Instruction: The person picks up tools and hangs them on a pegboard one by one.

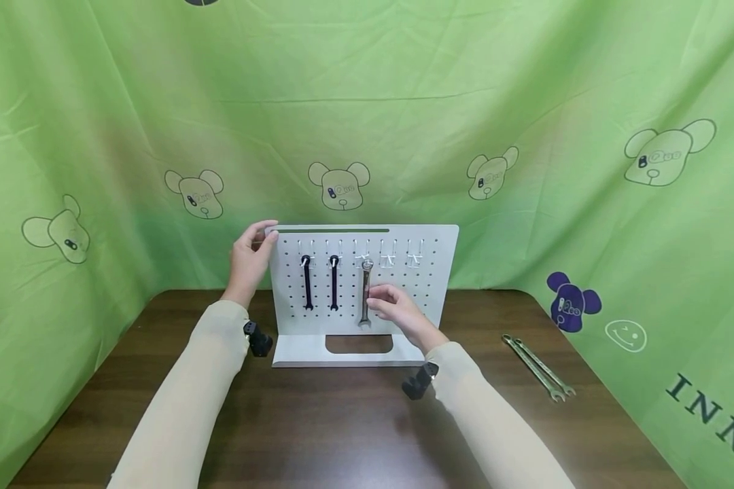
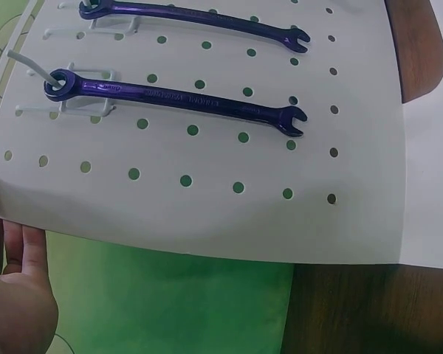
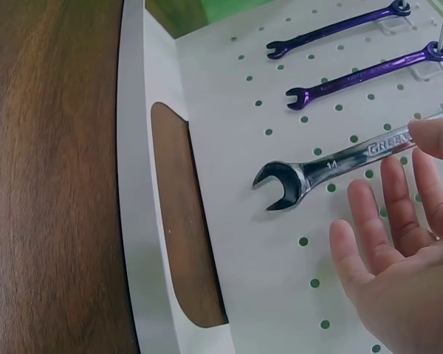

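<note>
A white pegboard (image 1: 355, 326) stands on the table with a row of hooks. My left hand (image 1: 249, 261) holds its upper left edge, thumb in front and fingers behind. My right hand (image 1: 400, 312) pinches a silver combination wrench (image 3: 340, 164) marked 14, thumb on the shaft and the other fingers spread beneath. The wrench hangs upright before the board, its ring end (image 1: 367, 265) overlapping the middle hook in the head view and its open end down. To its left, two purple combination wrenches (image 1: 308, 285) hang by their ring ends; the nearer one (image 3: 369, 74) shows clearly in the right wrist view.
Two more silver wrenches (image 1: 535, 367) lie side by side on the wooden table (image 1: 342, 428) at the right. Two hooks (image 1: 414, 258) on the board's right side hold nothing. A green printed curtain (image 1: 367, 122) surrounds the table at the back and sides.
</note>
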### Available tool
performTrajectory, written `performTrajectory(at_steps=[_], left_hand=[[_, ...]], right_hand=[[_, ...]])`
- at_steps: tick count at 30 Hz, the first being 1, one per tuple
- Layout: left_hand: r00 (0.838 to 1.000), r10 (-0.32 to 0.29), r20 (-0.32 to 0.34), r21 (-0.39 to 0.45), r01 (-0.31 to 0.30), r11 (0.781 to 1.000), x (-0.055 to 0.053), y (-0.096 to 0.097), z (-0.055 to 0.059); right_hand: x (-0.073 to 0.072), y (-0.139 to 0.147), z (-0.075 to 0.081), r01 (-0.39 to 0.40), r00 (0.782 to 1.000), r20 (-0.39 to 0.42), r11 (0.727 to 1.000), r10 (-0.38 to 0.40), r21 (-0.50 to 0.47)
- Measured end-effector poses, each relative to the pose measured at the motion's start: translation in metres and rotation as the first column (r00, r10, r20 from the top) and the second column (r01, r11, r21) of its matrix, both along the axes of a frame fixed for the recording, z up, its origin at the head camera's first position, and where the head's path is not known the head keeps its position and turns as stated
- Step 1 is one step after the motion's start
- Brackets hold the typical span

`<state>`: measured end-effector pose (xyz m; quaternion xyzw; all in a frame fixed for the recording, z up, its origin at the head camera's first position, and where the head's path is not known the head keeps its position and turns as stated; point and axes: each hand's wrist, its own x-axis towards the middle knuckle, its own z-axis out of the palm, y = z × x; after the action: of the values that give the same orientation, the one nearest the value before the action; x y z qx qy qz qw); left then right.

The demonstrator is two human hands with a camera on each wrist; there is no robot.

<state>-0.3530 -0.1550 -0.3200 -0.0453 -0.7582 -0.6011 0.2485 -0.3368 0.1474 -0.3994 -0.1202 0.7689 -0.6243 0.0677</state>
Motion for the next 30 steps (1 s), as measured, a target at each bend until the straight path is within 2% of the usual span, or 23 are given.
performTrajectory(at_steps=[10,22,30], left_hand=[[1.0,-0.011,0.007,-0.018,0.011,1.0,0.002,0.001,0.001],[1.0,0.005,-0.003,-0.027,-0.005,1.0,0.001,-0.001,0.0],[1.0,0.011,0.003,-0.024,-0.011,1.0,0.001,0.0,0.001]], right_hand=[[0.006,0.02,-0.005,-0.014,1.0,0.021,1.0,0.014,0.021],[0.011,0.044,-0.012,-0.037,0.999,0.026,0.998,0.036,0.056],[0.025,0.059,-0.011,-0.013,1.0,0.007,0.99,0.012,0.144]])
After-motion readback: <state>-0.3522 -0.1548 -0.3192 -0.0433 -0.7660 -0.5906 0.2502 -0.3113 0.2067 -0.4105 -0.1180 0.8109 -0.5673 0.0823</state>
